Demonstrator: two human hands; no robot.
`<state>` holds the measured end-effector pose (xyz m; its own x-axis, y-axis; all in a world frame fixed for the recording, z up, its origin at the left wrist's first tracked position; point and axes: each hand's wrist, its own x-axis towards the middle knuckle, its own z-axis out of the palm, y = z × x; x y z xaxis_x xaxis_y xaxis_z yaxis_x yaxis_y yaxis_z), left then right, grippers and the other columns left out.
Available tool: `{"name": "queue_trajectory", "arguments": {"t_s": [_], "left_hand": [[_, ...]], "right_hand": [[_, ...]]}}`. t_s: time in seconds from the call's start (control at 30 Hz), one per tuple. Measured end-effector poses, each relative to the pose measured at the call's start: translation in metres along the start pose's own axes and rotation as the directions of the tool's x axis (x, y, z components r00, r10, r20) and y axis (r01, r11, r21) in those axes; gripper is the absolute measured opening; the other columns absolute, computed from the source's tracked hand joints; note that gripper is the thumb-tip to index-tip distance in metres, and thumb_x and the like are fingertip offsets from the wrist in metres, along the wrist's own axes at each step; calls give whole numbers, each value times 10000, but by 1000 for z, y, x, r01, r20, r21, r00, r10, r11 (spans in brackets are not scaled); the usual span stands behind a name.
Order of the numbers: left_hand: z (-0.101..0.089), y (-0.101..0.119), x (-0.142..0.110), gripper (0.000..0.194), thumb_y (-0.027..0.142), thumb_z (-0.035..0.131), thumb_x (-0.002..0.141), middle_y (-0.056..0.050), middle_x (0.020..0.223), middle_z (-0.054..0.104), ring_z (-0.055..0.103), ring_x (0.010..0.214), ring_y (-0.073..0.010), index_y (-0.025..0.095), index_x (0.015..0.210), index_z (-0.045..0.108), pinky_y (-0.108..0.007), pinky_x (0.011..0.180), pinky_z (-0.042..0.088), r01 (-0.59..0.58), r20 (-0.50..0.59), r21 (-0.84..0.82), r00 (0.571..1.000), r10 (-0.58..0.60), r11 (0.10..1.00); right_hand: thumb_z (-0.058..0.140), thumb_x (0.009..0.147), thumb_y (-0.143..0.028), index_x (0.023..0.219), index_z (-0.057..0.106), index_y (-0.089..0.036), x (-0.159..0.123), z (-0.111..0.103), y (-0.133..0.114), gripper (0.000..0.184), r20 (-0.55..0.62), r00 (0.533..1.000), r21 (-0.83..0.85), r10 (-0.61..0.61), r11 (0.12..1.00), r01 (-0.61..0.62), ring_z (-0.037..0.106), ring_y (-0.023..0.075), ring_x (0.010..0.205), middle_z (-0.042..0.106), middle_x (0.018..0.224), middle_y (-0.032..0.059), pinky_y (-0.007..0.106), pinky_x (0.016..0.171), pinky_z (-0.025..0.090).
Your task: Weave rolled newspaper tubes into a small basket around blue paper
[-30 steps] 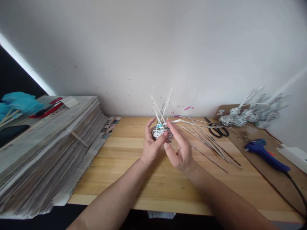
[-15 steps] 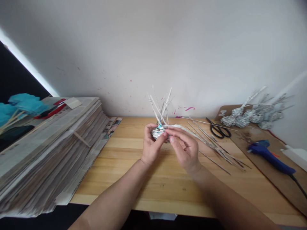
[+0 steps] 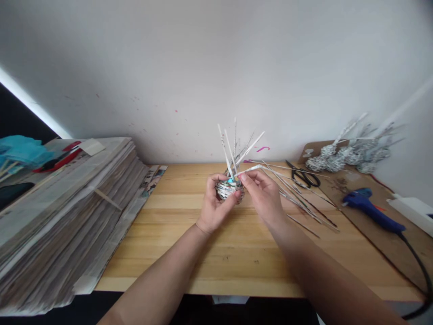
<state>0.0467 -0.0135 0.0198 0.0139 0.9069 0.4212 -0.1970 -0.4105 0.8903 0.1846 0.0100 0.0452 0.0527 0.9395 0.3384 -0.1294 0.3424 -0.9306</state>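
My left hand is wrapped round a small ball woven from rolled newspaper, thumb across its front. Several paper sticks rise out of its top, and a bit of bright blue shows at their base. My right hand is closed beside the ball's upper right, pinching a white paper strip between thumb and forefinger. That strip runs from the ball out to the right over the hand. The far side of the ball is hidden.
Loose paper sticks and black scissors lie to the right. Beyond them are a blue glue gun on brown board and several woven balls by the wall. A tall newspaper stack fills the left, with a red-handled tool on top.
My right hand has gone from lying against the ball's front to pinching the strip at its upper right. The ball's upright sticks now lean more to the right. The view has shifted slightly.
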Motion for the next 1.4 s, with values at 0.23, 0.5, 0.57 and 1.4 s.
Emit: {"name": "queue_trajectory", "arguments": {"t_s": [0.23,0.5,0.57,1.4], "left_hand": [[0,2,-2,384,343,761,861,-12,994,635,592,777,-120,239,1097,477,-248,711,475,0,97,48,995,-5,999],[0,3,-1,494,296,802,803,-43,1088,611,622,892,-163,241,1143,447,-300,812,488,-43,36,152,999,38,987],[-1,3,0,542,292,818,774,-62,1147,589,612,983,-190,233,1170,452,-312,858,486,-74,14,214,997,73,974],[-2,0,6,512,385,842,766,32,867,603,587,678,-102,240,1048,439,-247,648,526,113,2,-82,994,-113,990]], "right_hand": [[785,793,-507,915,719,-228,2,-1,-3,311,15,999,10,35,999,-35,723,213,850,778,896,39,343,767,581],[750,832,-519,806,737,-206,1,-4,-7,315,48,999,-83,-5,997,9,704,200,735,767,794,47,321,680,570],[753,827,-526,805,740,-205,1,-4,-8,322,55,998,-81,-4,997,9,702,199,724,765,784,47,321,670,572],[701,863,-474,763,615,-222,-3,-6,-3,284,79,997,-239,13,971,6,625,171,644,667,697,8,302,605,500]]}}
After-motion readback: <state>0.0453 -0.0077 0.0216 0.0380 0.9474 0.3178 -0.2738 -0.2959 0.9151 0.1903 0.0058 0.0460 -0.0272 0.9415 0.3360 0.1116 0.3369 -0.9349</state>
